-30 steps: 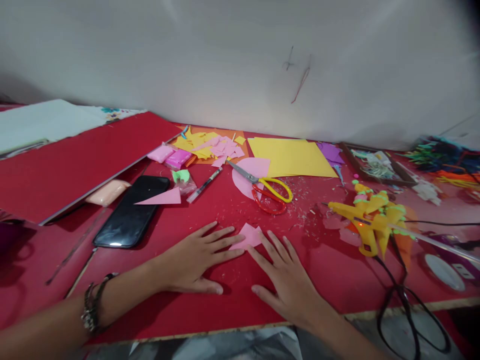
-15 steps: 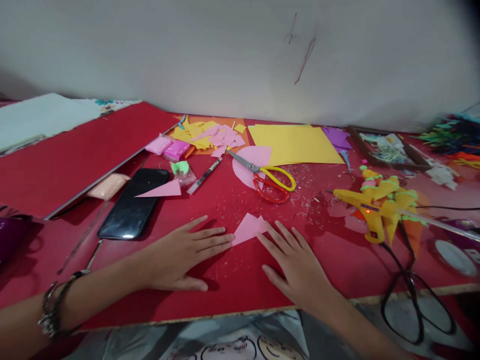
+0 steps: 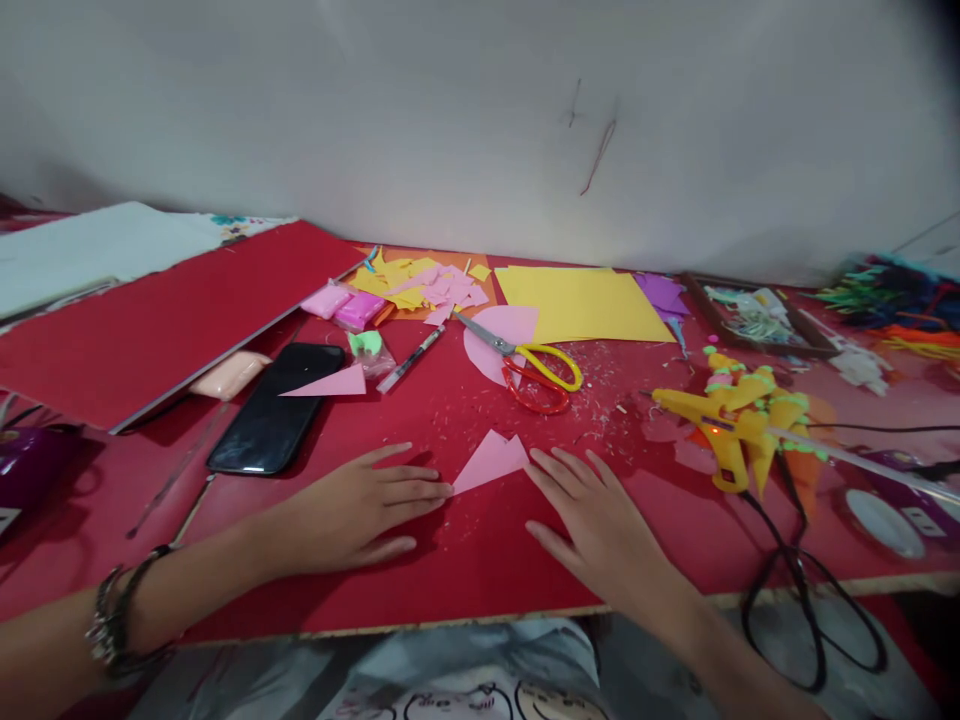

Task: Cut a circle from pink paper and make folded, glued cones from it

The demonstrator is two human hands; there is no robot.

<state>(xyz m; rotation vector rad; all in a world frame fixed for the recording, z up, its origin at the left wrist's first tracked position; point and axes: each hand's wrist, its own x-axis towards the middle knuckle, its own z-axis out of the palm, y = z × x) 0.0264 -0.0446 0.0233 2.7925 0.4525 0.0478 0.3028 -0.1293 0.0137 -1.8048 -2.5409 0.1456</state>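
A small folded piece of pink paper (image 3: 491,461) lies on the red table between my two hands. My left hand (image 3: 367,510) rests flat with fingers stretched out, its fingertips at the paper's left corner. On the other side, my right hand (image 3: 581,510) lies with fingers apart, its fingertips close to the paper's right edge. Beyond the paper, scissors (image 3: 517,350) with one yellow and one red handle lie partly open on a rounded pink paper (image 3: 480,325). A pink paper triangle (image 3: 334,383) lies across a black phone (image 3: 266,430) to the left.
A yellow hot glue gun (image 3: 720,430) with a lit red light stands at right, its black cable (image 3: 795,570) hanging over the table edge. Yellow sheets (image 3: 577,303), paper scraps (image 3: 446,287), a pen (image 3: 411,358) and a red board (image 3: 187,310) lie farther back.
My left hand has drawn slightly left, uncovering more of the folded pink paper. My right fingertips no longer overlap its right edge. The whole view has shifted a little.
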